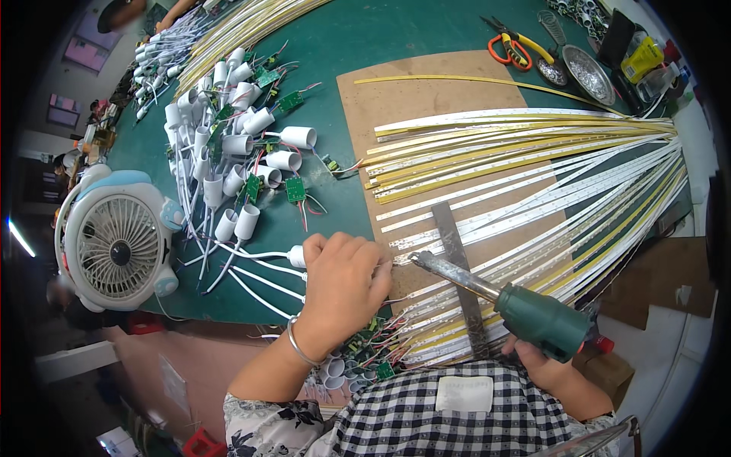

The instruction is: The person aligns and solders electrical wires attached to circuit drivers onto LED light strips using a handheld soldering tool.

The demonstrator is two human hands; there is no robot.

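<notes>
My right hand [539,365] grips the green handle of a soldering iron [537,320]. The iron's metal tip rests at the near end of a white LED strip [472,228]. Close beside that tip, my left hand [346,274] is closed with its fingers pinched together; what they hold is hidden behind the fingers. A white cylindrical cap [298,257] on a white cable sits against the left hand's knuckles. A dark flat metal bar [459,278] lies across the strips. Below my left wrist are more small green circuit boards [385,371] with thin wires.
White caps with cables and a green circuit board [295,190] pile up at left, by a white-and-blue fan [118,247]. White and yellow strips fan over a brown board [426,91]. Orange-handled scissors [512,50] and a metal dish [588,75] stand far right on the green table [365,34].
</notes>
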